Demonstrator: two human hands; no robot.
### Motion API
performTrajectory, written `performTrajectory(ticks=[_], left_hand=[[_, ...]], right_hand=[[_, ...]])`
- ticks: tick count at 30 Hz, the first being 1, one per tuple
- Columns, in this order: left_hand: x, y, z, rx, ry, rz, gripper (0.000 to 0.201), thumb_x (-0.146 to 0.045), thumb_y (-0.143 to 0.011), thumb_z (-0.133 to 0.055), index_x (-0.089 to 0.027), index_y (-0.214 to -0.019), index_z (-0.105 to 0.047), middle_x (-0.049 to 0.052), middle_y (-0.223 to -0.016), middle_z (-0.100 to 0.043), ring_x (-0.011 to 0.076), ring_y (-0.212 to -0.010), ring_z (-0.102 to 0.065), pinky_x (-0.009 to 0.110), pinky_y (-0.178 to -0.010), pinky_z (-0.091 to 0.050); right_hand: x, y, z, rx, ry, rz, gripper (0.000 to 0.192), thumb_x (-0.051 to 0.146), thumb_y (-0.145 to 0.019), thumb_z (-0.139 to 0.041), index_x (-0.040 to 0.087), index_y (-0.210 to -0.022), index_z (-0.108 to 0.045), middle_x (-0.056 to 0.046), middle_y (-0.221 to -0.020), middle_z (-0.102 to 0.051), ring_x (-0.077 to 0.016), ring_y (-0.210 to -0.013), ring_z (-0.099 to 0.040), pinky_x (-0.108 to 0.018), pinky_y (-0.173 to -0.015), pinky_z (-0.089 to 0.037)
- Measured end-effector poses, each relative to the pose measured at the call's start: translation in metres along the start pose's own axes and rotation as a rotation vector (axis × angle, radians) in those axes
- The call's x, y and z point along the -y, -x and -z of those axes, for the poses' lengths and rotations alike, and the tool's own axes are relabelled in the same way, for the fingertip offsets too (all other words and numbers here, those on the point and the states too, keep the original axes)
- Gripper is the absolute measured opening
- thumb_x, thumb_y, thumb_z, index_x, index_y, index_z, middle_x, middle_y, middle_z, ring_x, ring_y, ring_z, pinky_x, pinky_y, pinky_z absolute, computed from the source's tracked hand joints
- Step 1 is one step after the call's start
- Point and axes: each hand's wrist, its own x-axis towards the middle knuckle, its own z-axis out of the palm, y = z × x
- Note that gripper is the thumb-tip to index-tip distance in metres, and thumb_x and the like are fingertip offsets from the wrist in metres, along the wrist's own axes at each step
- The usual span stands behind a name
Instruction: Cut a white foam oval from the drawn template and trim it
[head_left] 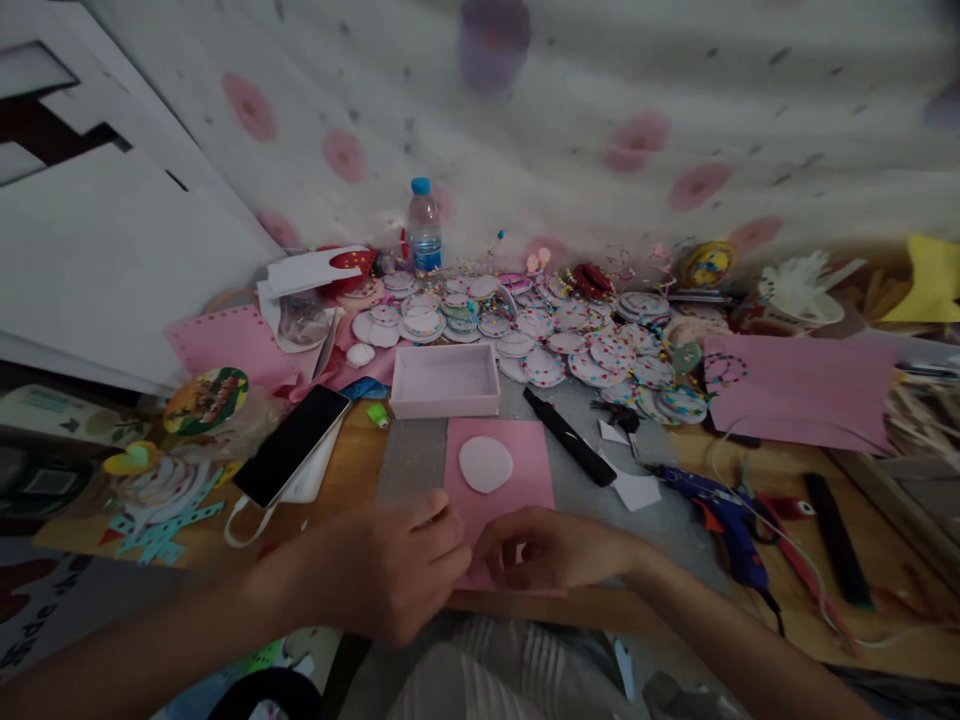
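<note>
At the near edge of a pink sheet of paper (532, 445), my two hands are close together with their fingertips almost meeting. My left hand (409, 565) is closed, its fingers curled inward and slightly blurred. My right hand (551, 548) is also closed, fingers bent toward the thumb over the sheet's lower part. Whatever lies between the fingers of either hand is too small or hidden. A white paper disc (486, 464) lies on the sheet just beyond my hands. Behind it stands a shallow white box (445, 382), open at the top.
Many decorated paper discs (544, 366) are heaped at the back beside a water bottle (425, 225). A phone (292, 445) lies left. To the right are a black marker-like stick (568, 437), white paper scraps (636, 491) and a blue glue gun (716, 520) with its cord.
</note>
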Motion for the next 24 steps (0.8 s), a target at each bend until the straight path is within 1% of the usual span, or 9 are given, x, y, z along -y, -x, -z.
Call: performTrajectory(ticks=[3, 5, 9, 11, 13, 15, 17, 20, 24], left_hand=[[-0.002, 0.0, 0.0, -0.001, -0.007, -0.005, 0.028, -0.012, -0.088, -0.043, -0.014, -0.076, -0.069, 0.007, -0.081, -0.068, 0.0195, -0.079, -0.06, 0.036, -0.076, -0.048], [-0.003, 0.001, 0.0, 0.003, -0.005, -0.001, 0.027, -0.013, -0.088, -0.045, -0.015, -0.075, -0.068, 0.007, -0.082, -0.068, 0.0193, -0.08, -0.06, 0.036, -0.076, -0.048], [-0.005, 0.004, -0.001, 0.003, 0.014, 0.037, 0.029, -0.012, -0.09, -0.042, -0.015, -0.075, -0.067, 0.007, -0.081, -0.068, 0.0171, -0.076, -0.059, 0.036, -0.074, -0.048], [-0.005, 0.005, -0.001, -0.009, 0.021, 0.055, 0.03, -0.012, -0.092, -0.04, -0.016, -0.077, -0.067, 0.006, -0.08, -0.068, 0.0163, -0.075, -0.059, 0.035, -0.074, -0.049], [-0.004, 0.007, -0.002, -0.037, 0.029, 0.083, 0.032, -0.011, -0.092, -0.039, -0.015, -0.077, -0.066, 0.006, -0.082, -0.068, 0.0158, -0.075, -0.058, 0.034, -0.073, -0.049], [-0.003, 0.009, -0.004, -0.065, 0.041, 0.12, 0.031, -0.01, -0.093, -0.04, -0.015, -0.076, -0.066, 0.006, -0.082, -0.068, 0.0158, -0.075, -0.058, 0.034, -0.071, -0.049], [-0.002, 0.011, -0.006, -0.077, 0.06, 0.147, 0.03, -0.01, -0.093, -0.042, -0.014, -0.075, -0.065, 0.005, -0.079, -0.068, 0.0155, -0.074, -0.058, 0.034, -0.07, -0.048], [-0.001, 0.013, -0.008, -0.093, 0.09, 0.164, 0.026, -0.009, -0.092, -0.045, -0.013, -0.076, -0.065, 0.003, -0.074, -0.066, 0.0145, -0.071, -0.057, 0.033, -0.07, -0.048], [-0.001, 0.013, -0.008, -0.12, 0.107, 0.185, 0.024, -0.009, -0.092, -0.045, -0.012, -0.08, -0.065, 0.002, -0.073, -0.065, 0.0139, -0.07, -0.057, 0.033, -0.072, -0.048]], right_hand=[[-0.003, -0.003, -0.003, 0.018, -0.067, 0.036, 0.038, 0.001, -0.066, -0.052, 0.018, -0.096, -0.069, 0.001, -0.085, -0.066, -0.0095, -0.071, -0.057, -0.021, -0.065, -0.043], [-0.005, -0.004, -0.006, 0.042, -0.136, 0.044, 0.041, 0.002, -0.063, -0.053, 0.018, -0.098, -0.068, 0.001, -0.085, -0.066, -0.0092, -0.069, -0.057, -0.021, -0.063, -0.043], [-0.007, -0.001, -0.011, 0.044, -0.255, 0.009, 0.038, 0.009, -0.069, -0.057, 0.017, -0.105, -0.067, 0.0, -0.077, -0.066, -0.0106, -0.067, -0.059, -0.021, -0.061, -0.043], [-0.004, 0.001, -0.014, 0.031, -0.247, -0.014, 0.034, 0.012, -0.074, -0.058, 0.016, -0.106, -0.067, -0.001, -0.073, -0.067, -0.0104, -0.065, -0.059, -0.021, -0.06, -0.043], [0.0, 0.005, -0.015, 0.002, -0.203, -0.017, 0.03, 0.015, -0.077, -0.059, 0.016, -0.105, -0.069, -0.001, -0.072, -0.067, -0.0082, -0.059, -0.054, -0.019, -0.058, -0.041], [0.006, 0.008, -0.016, -0.026, -0.161, 0.003, 0.025, 0.017, -0.08, -0.06, 0.015, -0.102, -0.071, -0.001, -0.072, -0.068, -0.0064, -0.055, -0.048, -0.018, -0.055, -0.038], [0.01, 0.011, -0.016, -0.045, -0.136, 0.033, 0.02, 0.017, -0.082, -0.059, 0.014, -0.097, -0.072, -0.001, -0.073, -0.068, -0.0059, -0.055, -0.046, -0.017, -0.055, -0.037], [0.017, 0.015, -0.014, -0.046, -0.119, 0.066, 0.02, 0.018, -0.083, -0.059, 0.013, -0.098, -0.071, -0.002, -0.074, -0.068, -0.0067, -0.057, -0.049, -0.018, -0.055, -0.037], [0.027, 0.018, -0.011, -0.003, -0.118, 0.046, 0.02, 0.017, -0.085, -0.055, 0.014, -0.098, -0.071, -0.002, -0.074, -0.068, -0.0082, -0.059, -0.056, -0.019, -0.055, -0.039]])
